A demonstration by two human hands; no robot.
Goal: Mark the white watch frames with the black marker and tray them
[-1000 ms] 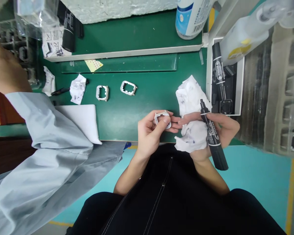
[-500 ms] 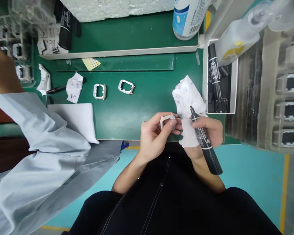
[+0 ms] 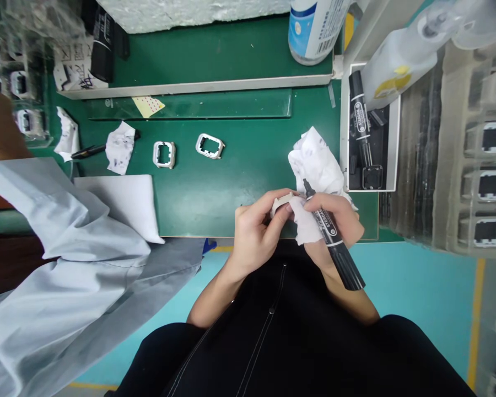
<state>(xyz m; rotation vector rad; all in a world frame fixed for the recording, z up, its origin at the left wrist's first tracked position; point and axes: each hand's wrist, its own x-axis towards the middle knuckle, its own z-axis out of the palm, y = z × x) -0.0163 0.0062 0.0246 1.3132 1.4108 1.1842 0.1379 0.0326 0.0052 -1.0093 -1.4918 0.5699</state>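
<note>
My left hand [image 3: 254, 231] pinches a small silver rectangular frame [image 3: 281, 200] at the near edge of the green table [image 3: 231, 182]. My right hand [image 3: 334, 220] grips a black marker [image 3: 330, 234] together with a crumpled white cloth [image 3: 316, 165]. The marker's tip points at the frame, and a fold of the cloth lies against it. Two more silver frames [image 3: 164, 154] [image 3: 209, 145] lie on the table farther back to the left.
A person's grey sleeve [image 3: 66, 242] fills the left side beside a white sheet [image 3: 124, 201]. A white tray [image 3: 386, 149] holding a black marker [image 3: 359, 124] stands at the right. A bottle [image 3: 312, 27], clear racks of parts [image 3: 479, 165] and stained cloth scraps [image 3: 119, 146] surround the table.
My right hand has moved left with the marker and cloth, bringing the marker tip up to the frame in my left hand. The view has shifted slightly.
</note>
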